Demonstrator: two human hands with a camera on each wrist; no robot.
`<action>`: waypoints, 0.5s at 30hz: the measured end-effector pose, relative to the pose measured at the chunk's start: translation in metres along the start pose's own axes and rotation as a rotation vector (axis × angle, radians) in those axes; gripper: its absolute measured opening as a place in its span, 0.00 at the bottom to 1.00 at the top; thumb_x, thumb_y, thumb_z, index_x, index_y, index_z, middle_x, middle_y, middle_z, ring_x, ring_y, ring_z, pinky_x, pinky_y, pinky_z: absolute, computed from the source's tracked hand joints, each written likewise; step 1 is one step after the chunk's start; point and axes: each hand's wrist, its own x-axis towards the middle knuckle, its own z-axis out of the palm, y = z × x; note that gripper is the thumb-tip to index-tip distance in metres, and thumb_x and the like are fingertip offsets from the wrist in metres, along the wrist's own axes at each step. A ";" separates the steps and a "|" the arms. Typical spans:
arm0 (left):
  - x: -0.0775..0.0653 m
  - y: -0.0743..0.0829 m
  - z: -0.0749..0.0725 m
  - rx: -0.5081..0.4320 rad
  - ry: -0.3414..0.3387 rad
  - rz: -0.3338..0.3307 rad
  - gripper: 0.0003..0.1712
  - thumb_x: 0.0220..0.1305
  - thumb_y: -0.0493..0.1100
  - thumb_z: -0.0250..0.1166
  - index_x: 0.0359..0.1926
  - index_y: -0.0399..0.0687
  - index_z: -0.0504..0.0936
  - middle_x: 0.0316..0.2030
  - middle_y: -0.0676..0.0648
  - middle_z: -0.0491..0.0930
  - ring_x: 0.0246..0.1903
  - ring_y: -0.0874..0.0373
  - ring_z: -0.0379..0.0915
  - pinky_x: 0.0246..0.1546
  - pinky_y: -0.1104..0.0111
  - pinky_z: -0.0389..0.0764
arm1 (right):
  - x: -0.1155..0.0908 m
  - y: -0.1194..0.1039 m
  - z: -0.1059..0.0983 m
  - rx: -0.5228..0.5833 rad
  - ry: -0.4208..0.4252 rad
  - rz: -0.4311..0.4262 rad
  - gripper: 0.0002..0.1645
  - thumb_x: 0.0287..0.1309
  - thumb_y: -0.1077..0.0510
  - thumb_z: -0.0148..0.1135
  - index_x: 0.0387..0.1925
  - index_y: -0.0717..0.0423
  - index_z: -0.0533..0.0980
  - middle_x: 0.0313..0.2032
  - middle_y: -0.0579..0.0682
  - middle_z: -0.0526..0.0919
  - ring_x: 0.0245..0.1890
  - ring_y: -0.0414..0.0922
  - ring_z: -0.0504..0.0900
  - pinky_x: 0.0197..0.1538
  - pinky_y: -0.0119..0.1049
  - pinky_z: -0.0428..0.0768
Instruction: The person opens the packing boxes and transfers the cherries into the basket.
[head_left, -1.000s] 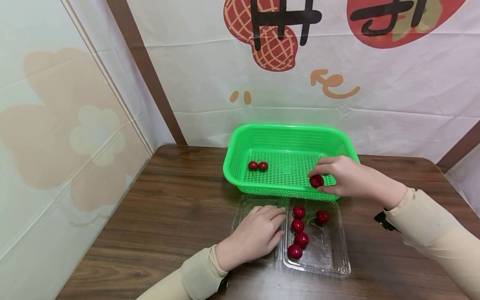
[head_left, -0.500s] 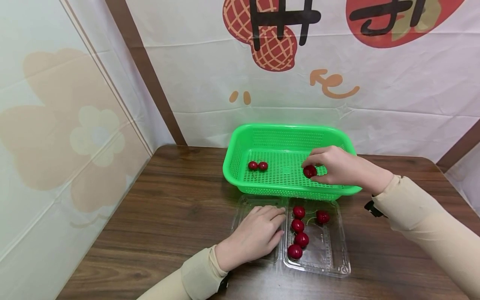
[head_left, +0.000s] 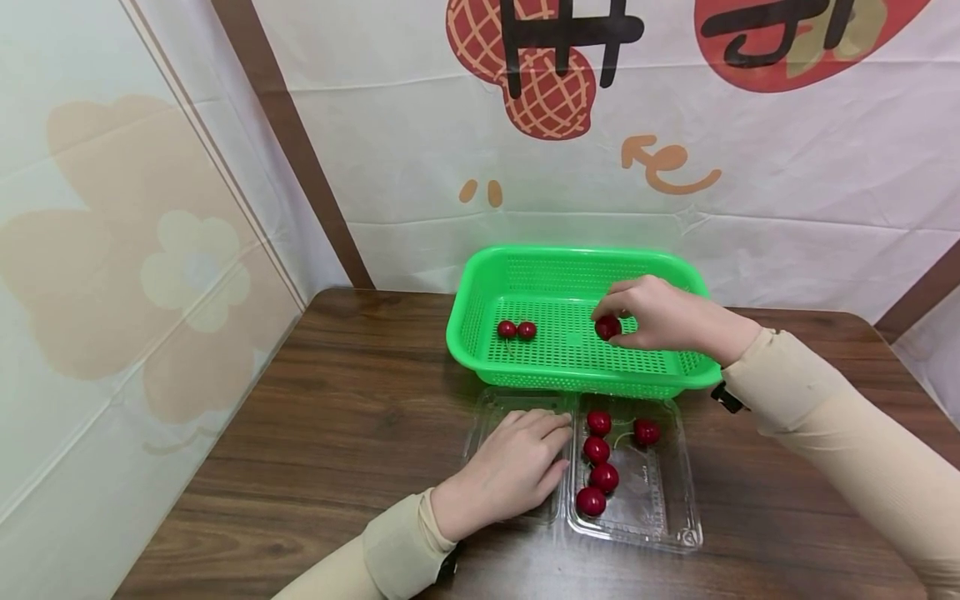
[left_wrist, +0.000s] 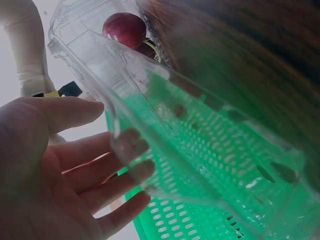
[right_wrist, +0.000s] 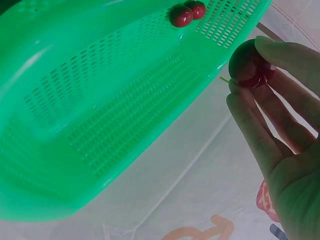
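Observation:
Over the green basket [head_left: 468, 354], my right hand [head_left: 656, 315] pinches a dark red cherry [head_left: 607, 327] between thumb and fingers. A short green stem shows beside that cherry in the right wrist view. Two joined cherries [head_left: 517, 330] lie inside the basket on its left. My left hand [head_left: 506, 471] rests on the lid half [head_left: 491, 408] of a clear plastic clamshell box, its fingers loosely extended at the lid's edge. Several cherries lie in the box's right half [head_left: 637, 508]: a column along the left side and one cherry [head_left: 646, 432] at the upper right.
The brown wooden table [head_left: 330, 417] bears the box in front and the basket behind it, nearly touching. A printed white cloth [head_left: 405, 167] hangs behind the basket. Another cloth panel [head_left: 112, 333] stands along the left.
My right hand has moved left and farther back with the cherry, from the basket's front right toward its middle. My left hand stays on the lid.

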 end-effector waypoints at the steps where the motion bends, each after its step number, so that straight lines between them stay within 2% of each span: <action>1: 0.000 0.000 0.000 -0.001 -0.001 -0.001 0.18 0.59 0.49 0.58 0.46 0.44 0.81 0.51 0.47 0.79 0.51 0.55 0.70 0.48 0.63 0.74 | 0.001 0.001 0.000 0.001 -0.005 0.003 0.16 0.38 0.61 0.71 0.35 0.54 0.81 0.31 0.48 0.81 0.31 0.41 0.77 0.33 0.40 0.80; 15: 0.000 0.000 -0.002 -0.002 -0.011 -0.006 0.18 0.60 0.49 0.57 0.47 0.44 0.81 0.51 0.47 0.79 0.51 0.55 0.70 0.48 0.63 0.73 | 0.012 0.012 0.005 0.031 -0.048 0.034 0.15 0.40 0.63 0.70 0.36 0.55 0.81 0.32 0.49 0.81 0.33 0.43 0.78 0.35 0.41 0.80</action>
